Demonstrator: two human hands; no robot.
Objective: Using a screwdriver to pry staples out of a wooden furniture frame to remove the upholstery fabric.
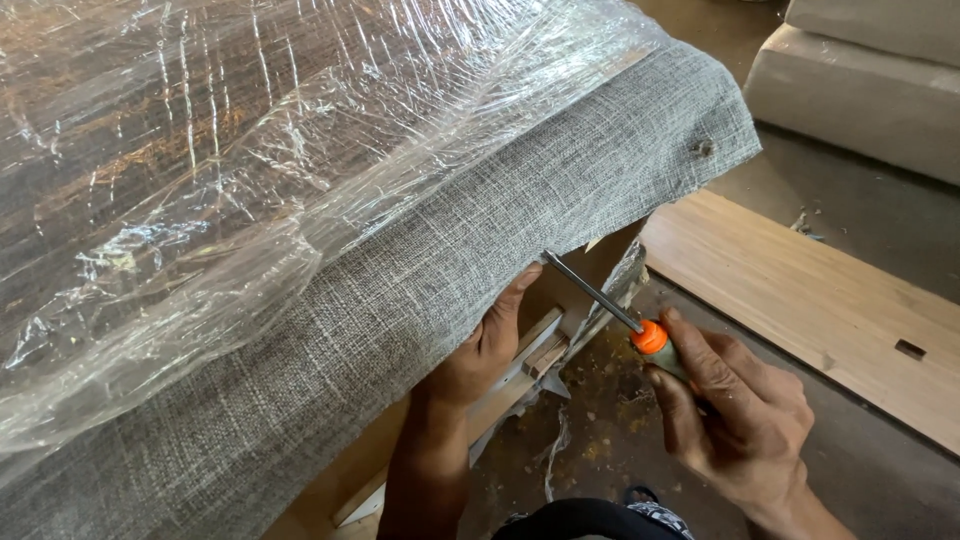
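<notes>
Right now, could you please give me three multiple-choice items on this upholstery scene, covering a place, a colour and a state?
1. Where does the screwdriver tip meet the work?
A. at the lower edge of the grey fabric
B. on the wooden board
C. on the floor

2. What colour is the collar of the screwdriver handle?
A. blue
B. orange
C. white

3. What is the left hand doing?
A. hanging free
B. pressing the fabric edge
C. holding the plastic wrap

Answers: 1 A, the shaft ends at the fabric edge beside the left thumb. 2 B, an orange ring shows above the right hand. 3 B, its fingers lie under the edge, thumb on it.
</notes>
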